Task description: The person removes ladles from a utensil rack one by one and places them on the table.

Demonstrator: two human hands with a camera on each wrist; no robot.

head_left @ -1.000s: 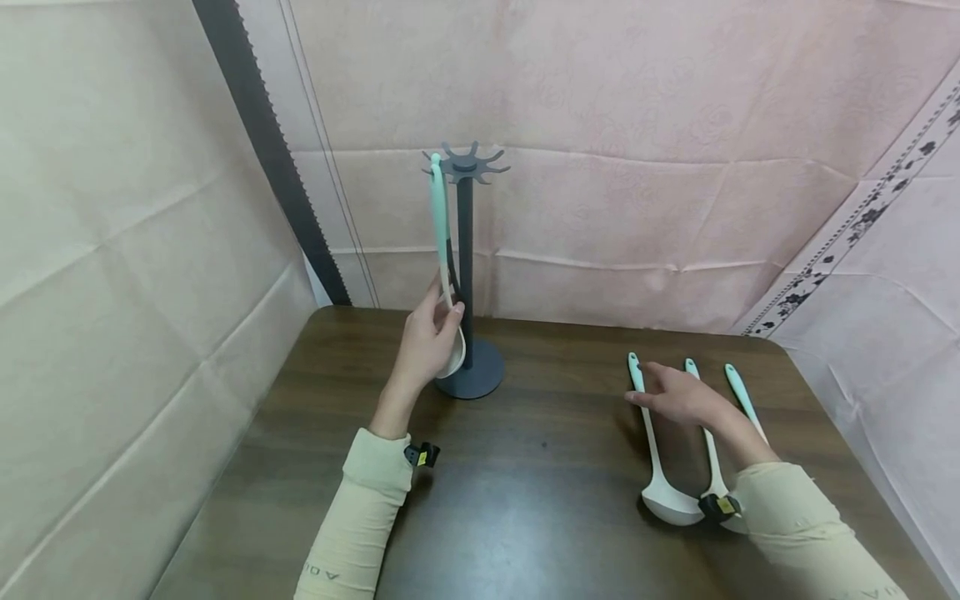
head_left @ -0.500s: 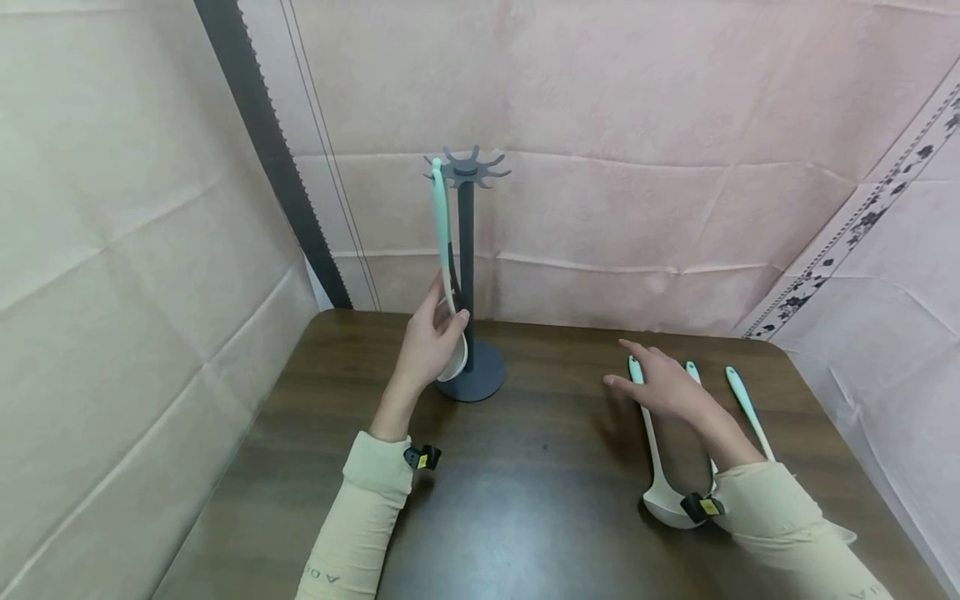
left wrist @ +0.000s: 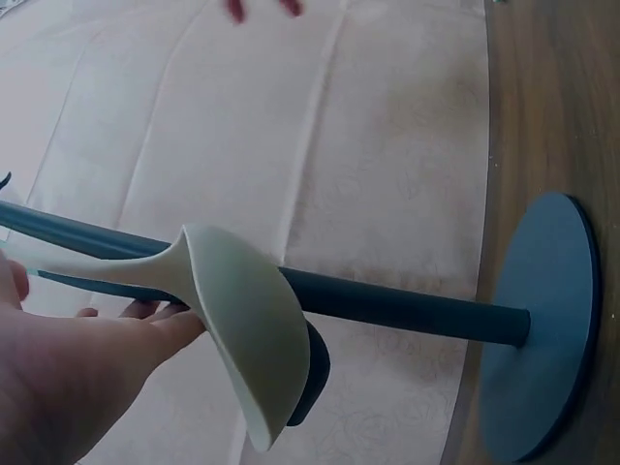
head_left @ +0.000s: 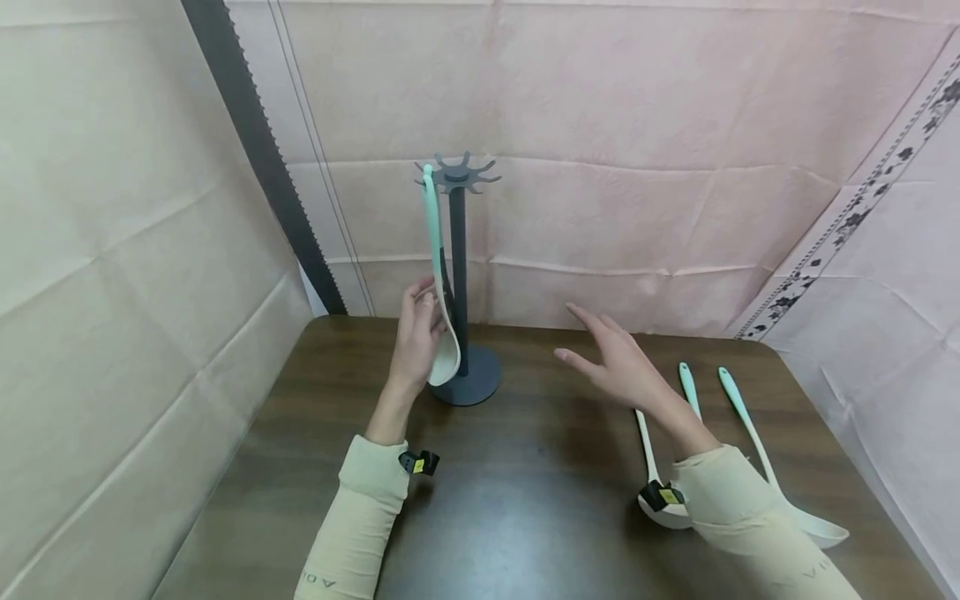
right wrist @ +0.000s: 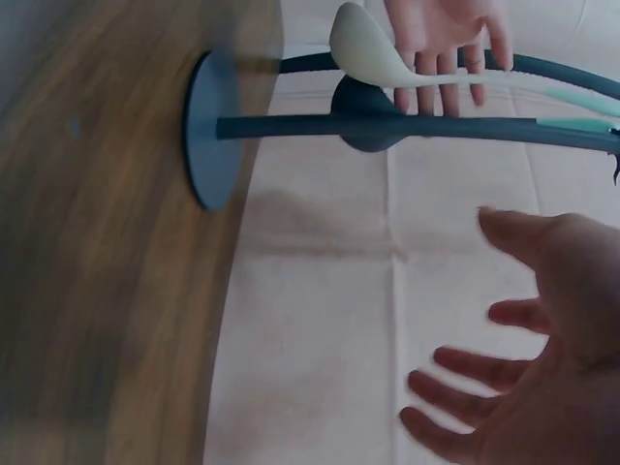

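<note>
The left hand (head_left: 417,342) rests with relaxed fingers against the hanging ladle (head_left: 438,292), which dangles from the dark rack (head_left: 457,275) at the back of the counter (head_left: 525,483); the right hand (head_left: 618,367) hovers open-fingered, holding nothing, just right of the rack; three more ladles (head_left: 738,417) lie flat beneath that forearm.

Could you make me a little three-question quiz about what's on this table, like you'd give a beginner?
1. True or false: the right hand is gripping a utensil.
2. Which thing do the left hand's fingers touch? A) the hanging ladle B) the stand's base C) a spoon on the table
3. Fill in: the ladle hangs from the top of the dark ____.

Key: 1 false, it hovers open above the table. 2 A. 3 stand.
</note>
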